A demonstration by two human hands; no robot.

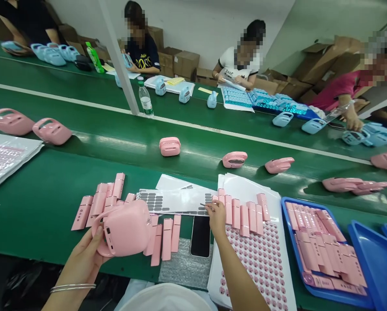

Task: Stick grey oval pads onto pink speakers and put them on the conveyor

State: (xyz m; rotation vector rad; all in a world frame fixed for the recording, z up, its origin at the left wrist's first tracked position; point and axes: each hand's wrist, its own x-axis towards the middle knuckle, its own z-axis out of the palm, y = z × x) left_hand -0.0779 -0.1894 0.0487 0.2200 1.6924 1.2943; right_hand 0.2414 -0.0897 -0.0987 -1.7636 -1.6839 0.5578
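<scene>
My left hand [88,248] is closed around the loop handle of a pink plastic housing [128,229], a rounded shell with a small dark slot on its side. Over the right end of a white sticker sheet [180,201] with rows of grey oval stickers, my right hand [217,216] pinches a small thin grey sticker, seen nearly edge-on. Just below that hand lies a black-screened phone [200,237]. Pink rectangular panels [166,239] lie on both sides of the sticker sheet. More panels [243,218] rest on a sheet of round pink stickers [255,259].
A blue tray [287,233] of pink panels stands right, beside another blue tray [375,259]. Pink housings [169,147] sit along the green conveyor [115,129] ahead. Beyond a white rail, several people work with light-blue housings [161,87]. A water bottle [145,99] stands by a post [118,56].
</scene>
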